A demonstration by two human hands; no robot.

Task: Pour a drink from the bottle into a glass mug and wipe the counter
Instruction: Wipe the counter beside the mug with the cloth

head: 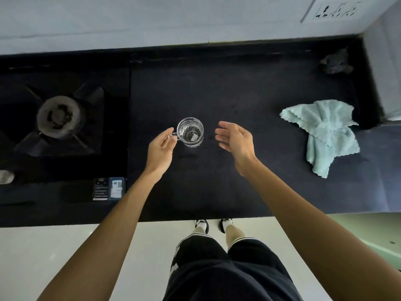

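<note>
The glass mug [190, 132] is clear, with a faceted pattern pressed into its wall. It stands upright on the dark counter [217, 94], and I look straight down its open mouth to a pale glint on the bottom. I see no drink inside. Its handle points left, toward my left hand [160, 148].

Bare dark counter surrounds the mug. Behind it the surface runs back to the pale wall [173, 18], and in front it runs to the counter's front edge, well clear of the mug on my side. Left of the mug, past a straight seam, sits the gas burner [58, 116] with its black pan supports. A small dark packet with printed labels [109, 189] lies to the left and nearer me. Well to the right lies a crumpled pale blue-green cloth [325, 131] with scalloped edges, apart from the mug. Farther right and back, in the corner, is a dark crumpled lump [335, 61] that I can't identify.

My left hand is just beside the mug, fingers loosely curled, with the tips at the handle. Whether they pinch it or only touch it I cannot tell. My right hand [235, 139] hovers near the mug's right side without touching it, palm turned toward the glass, fingers spread and relaxed, holding nothing.
</note>
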